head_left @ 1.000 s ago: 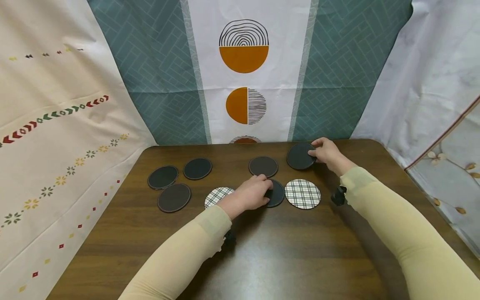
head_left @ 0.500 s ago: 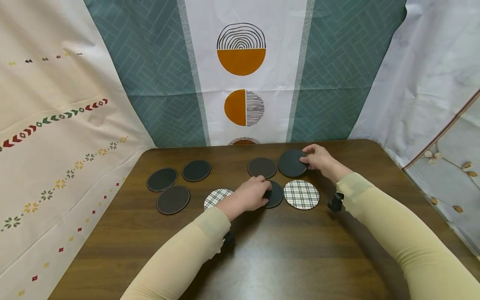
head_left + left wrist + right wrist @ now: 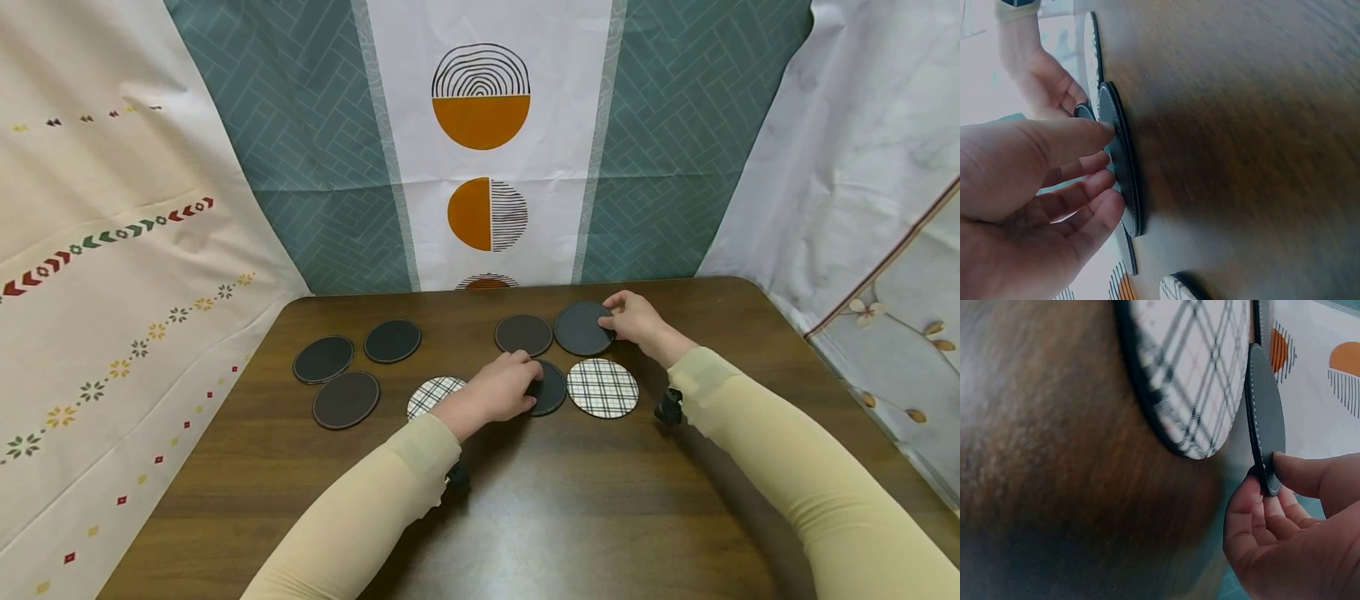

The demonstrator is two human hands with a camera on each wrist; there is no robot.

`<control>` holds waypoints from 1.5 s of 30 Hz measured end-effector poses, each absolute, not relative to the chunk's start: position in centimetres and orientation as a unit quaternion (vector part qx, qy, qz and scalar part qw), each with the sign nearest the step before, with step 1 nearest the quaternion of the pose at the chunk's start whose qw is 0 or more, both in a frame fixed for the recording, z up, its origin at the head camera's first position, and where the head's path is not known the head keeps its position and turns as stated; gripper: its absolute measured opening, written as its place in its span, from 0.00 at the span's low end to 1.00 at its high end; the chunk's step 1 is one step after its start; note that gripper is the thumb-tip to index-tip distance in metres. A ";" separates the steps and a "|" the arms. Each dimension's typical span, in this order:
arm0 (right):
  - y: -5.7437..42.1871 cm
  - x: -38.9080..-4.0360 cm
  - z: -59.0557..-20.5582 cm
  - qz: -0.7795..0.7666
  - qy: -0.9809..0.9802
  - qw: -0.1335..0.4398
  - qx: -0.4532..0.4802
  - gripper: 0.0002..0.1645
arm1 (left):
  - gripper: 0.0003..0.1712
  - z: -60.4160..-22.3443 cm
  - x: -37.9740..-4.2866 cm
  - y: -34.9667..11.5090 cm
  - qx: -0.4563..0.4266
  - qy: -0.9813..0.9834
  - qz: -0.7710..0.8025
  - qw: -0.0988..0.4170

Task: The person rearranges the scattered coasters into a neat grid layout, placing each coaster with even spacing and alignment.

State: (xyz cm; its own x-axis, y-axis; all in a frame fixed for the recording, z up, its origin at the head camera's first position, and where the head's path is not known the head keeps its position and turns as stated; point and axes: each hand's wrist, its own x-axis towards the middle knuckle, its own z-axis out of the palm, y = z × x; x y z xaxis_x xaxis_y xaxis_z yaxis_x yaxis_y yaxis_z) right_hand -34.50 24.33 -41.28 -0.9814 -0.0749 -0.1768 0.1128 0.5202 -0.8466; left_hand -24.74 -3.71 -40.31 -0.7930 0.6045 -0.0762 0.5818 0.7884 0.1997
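In the head view my right hand [image 3: 636,322] pinches the right edge of a round black coaster [image 3: 581,327] at the table's back right. The right wrist view shows the thumb [image 3: 1310,475] on its top face, fingers under the rim. My left hand [image 3: 504,390] rests its fingertips on another black coaster [image 3: 551,390] nearer the middle, partly covering it. The left wrist view has thumb and fingers spread on that coaster's stitched top [image 3: 1119,150]. A plaid coaster [image 3: 603,388] lies just right of it, and a dark brown coaster [image 3: 523,335] behind it.
A second plaid coaster [image 3: 433,393] is partly behind the left wrist. At the left lie two black coasters, one farther left [image 3: 323,359] and one nearer the middle [image 3: 393,341], plus a brown coaster [image 3: 347,400]. A patterned curtain [image 3: 322,167] hangs behind the wooden table [image 3: 570,517].
My right hand has brought its black coaster left and slightly nearer, beside the brown one, and lowered it. It barely moves over the last half second. My left hand stays on its coaster.
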 end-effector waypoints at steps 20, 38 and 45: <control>24.1 -34.5 -41.5 -0.278 0.959 0.044 -0.038 0.27 | 0.21 -40.4 -24.7 -3.7 0.311 0.945 0.080 0.069; 23.9 -34.7 -41.3 -0.249 0.967 0.034 -0.035 0.25 | 0.20 -41.3 -25.5 -3.9 0.321 0.941 0.086 0.060; 24.0 -34.9 -41.4 -0.242 0.969 0.036 -0.038 0.25 | 0.20 -40.6 -24.9 -3.7 0.312 0.944 0.083 0.064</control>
